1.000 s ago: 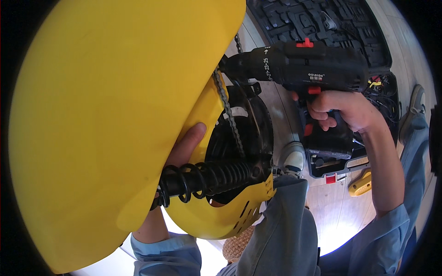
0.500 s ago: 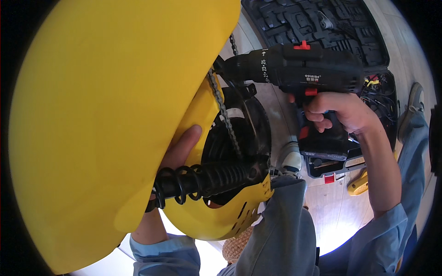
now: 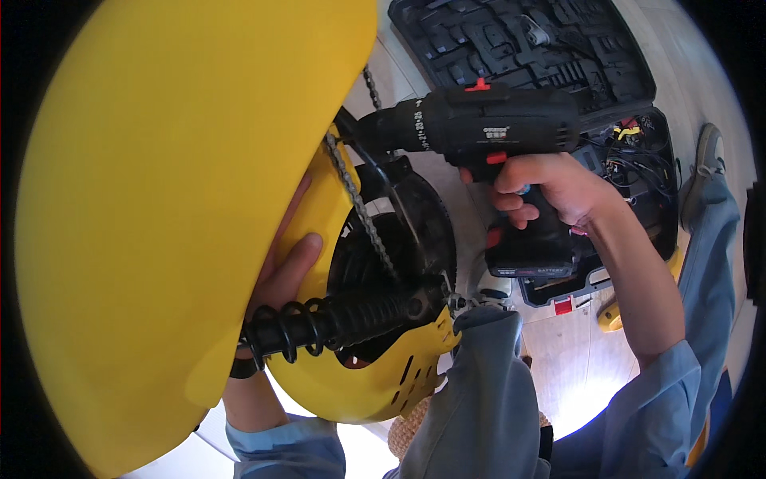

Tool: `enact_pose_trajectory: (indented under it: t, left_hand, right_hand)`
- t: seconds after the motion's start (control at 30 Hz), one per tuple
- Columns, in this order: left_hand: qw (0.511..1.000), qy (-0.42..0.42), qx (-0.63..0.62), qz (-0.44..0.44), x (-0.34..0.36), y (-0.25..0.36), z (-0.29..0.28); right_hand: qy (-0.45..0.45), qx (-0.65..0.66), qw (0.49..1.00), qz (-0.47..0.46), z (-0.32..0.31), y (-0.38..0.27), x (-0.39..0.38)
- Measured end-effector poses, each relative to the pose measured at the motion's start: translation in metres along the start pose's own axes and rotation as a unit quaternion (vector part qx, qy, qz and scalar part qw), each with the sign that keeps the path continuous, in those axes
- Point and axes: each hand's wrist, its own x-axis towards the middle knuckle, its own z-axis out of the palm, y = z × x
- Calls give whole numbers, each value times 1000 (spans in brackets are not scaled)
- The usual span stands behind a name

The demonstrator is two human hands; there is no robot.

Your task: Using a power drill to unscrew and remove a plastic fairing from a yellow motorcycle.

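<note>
drill [image 3: 511, 120] right of the big yellow panel [image 3: 175, 239], long axis near level across view, chuck [image 3: 373, 130] pointing left beside the chain [image 3: 361, 210]. right grip [image 3: 554, 188] clenched round its handle [image 3: 549, 220]; left grip [image 3: 291, 271] partly hidden, can't tell its hold. open black tool case [image 3: 634, 92] on pale plank floor [image 3: 558, 339], brightly lit lower down.

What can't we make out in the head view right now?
- Head view: most of the left hand, hidden by the big yellow panel; its grip is unclear.
- Head view: the tip of the black drill, lost in the dark at the panel's edge.
- Head view: the spring's left end, behind the panel.
- Head view: the panel's top, cut off by the picture's upper edge.
- Head view: small items in the tool case, too small and tangled.
</note>
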Motion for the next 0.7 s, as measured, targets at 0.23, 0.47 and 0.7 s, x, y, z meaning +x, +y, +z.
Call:
enact_pose_trajectory:
  t: [0.23,0.47,0.7]
  left_hand:
    - [981,47,-186,-38,-1,6,6]
    - [984,46,-150,-80,-27,2,7]
    - [989,46,114,-79,-101,19,20]
  right_hand:
    - [-13,8,1000,-13,-8,10,-5]
    - [-49,42,998,-25,-5,17,-3]
    - [-71,44,995,-45,0,17,7]
